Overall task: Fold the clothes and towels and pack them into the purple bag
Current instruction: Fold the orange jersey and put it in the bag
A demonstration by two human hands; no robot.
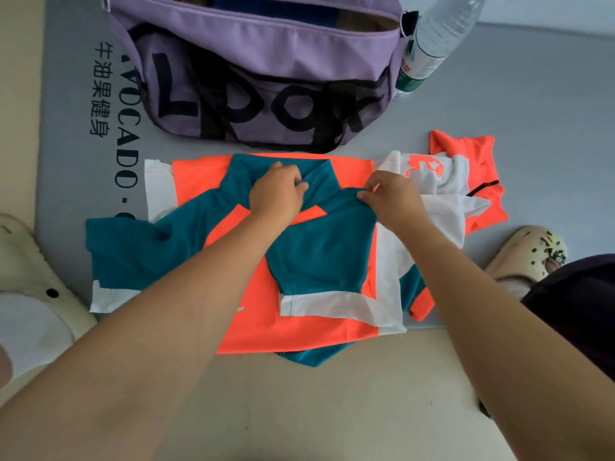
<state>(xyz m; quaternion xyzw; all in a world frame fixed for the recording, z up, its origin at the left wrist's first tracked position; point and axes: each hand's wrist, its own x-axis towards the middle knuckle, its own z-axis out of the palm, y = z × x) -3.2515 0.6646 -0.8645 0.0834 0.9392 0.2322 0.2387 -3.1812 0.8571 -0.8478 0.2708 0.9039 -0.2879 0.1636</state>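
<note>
An orange, teal and white shirt lies spread on a grey mat, one teal sleeve folded over its middle. My left hand grips the teal cloth near the collar. My right hand pinches the top edge of the folded teal sleeve. A second orange and white garment lies crumpled just to the right, partly under the shirt. The purple bag stands behind the shirt with its top zip open.
A clear plastic water bottle leans beside the bag's right end. The grey mat carries black lettering at its left. A beige clog is at the right, a cream shoe at the left.
</note>
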